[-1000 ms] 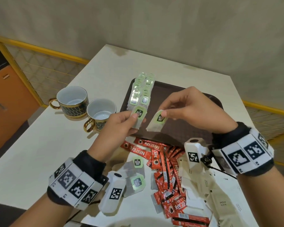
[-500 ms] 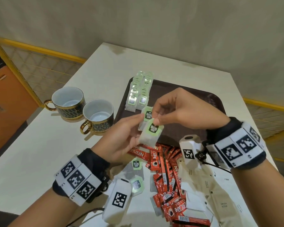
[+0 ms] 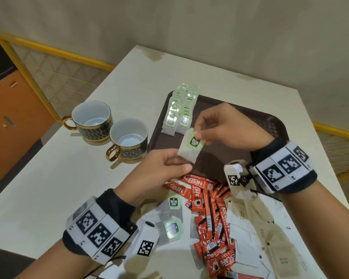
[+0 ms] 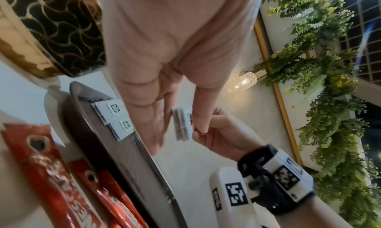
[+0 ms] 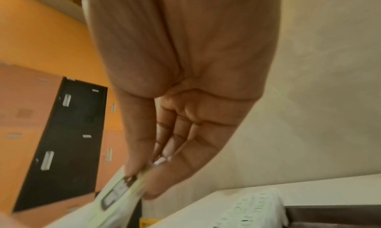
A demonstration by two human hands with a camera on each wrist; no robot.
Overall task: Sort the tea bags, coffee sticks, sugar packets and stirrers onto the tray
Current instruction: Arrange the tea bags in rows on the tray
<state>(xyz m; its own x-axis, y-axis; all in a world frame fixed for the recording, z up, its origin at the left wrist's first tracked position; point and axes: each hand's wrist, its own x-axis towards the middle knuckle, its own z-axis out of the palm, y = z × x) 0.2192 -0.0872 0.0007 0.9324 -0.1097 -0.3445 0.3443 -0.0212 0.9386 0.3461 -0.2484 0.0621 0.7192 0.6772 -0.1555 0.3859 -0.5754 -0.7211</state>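
Red coffee sticks (image 3: 208, 214) lie below the fingers. Left hand (image 3: 159, 174) pinches the bottom of a tea bag (image 3: 191, 147), and right hand (image 3: 226, 127) pinches its green tag, above the brown tray (image 3: 240, 158). Beyond the fingertips, tea bag rows (image 3: 179, 109) sit on it

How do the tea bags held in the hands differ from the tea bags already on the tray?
The held tea bags are lifted above the tray, pinched by the left hand and right hand; the tray tea bags lie in two overlapping rows. Held ones are few; rows hold many. Both share green-edged tags.
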